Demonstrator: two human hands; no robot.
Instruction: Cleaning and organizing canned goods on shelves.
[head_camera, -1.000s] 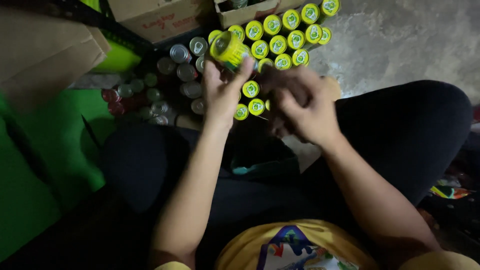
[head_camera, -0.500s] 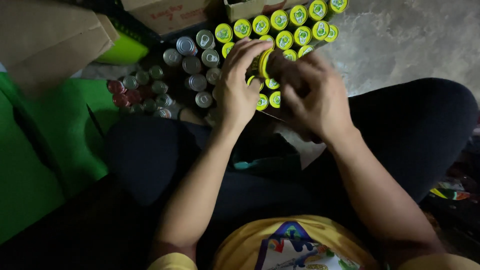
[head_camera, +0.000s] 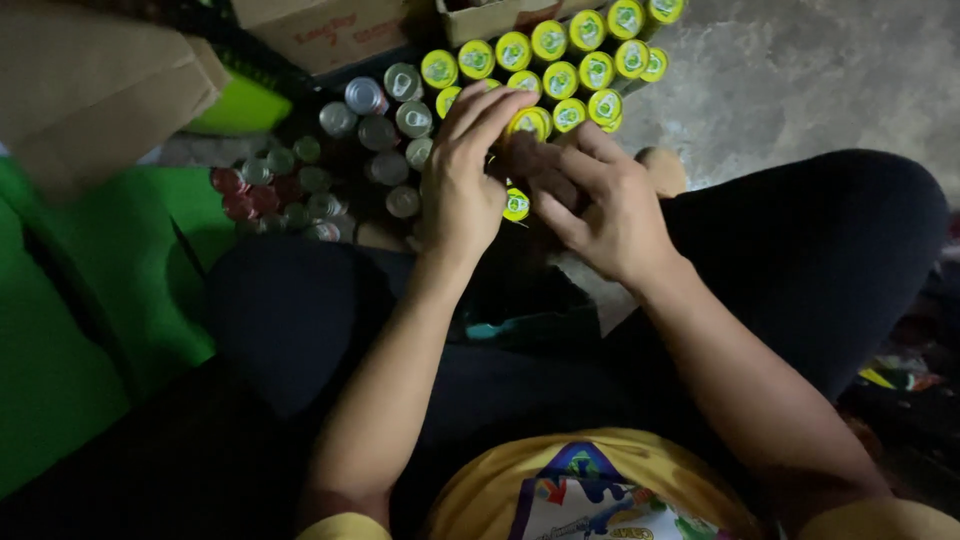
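Note:
I sit cross-legged over a cluster of yellow-topped cans (head_camera: 560, 60) standing in rows on the floor. My left hand (head_camera: 460, 180) reaches forward, its fingers curled over the top of one yellow-topped can (head_camera: 527, 122) at the near edge of the rows. My right hand (head_camera: 605, 200) presses against the same can from the right, fingers bent under my left fingertips. Another yellow-topped can (head_camera: 516, 205) shows in the gap between my two hands. The body of the held can is hidden by my fingers.
Silver-topped cans (head_camera: 390, 110) stand left of the yellow ones, with smaller red and grey cans (head_camera: 260, 190) beyond them. Cardboard boxes (head_camera: 320, 30) sit at the back and brown cardboard (head_camera: 90, 90) lies at the left. A green sheet (head_camera: 80, 300) is on my left, bare concrete floor (head_camera: 800, 80) on my right.
My left hand held a yellow-topped can raised over the rows; it has come down to the near edge of the rows, and my right hand has closed in on it.

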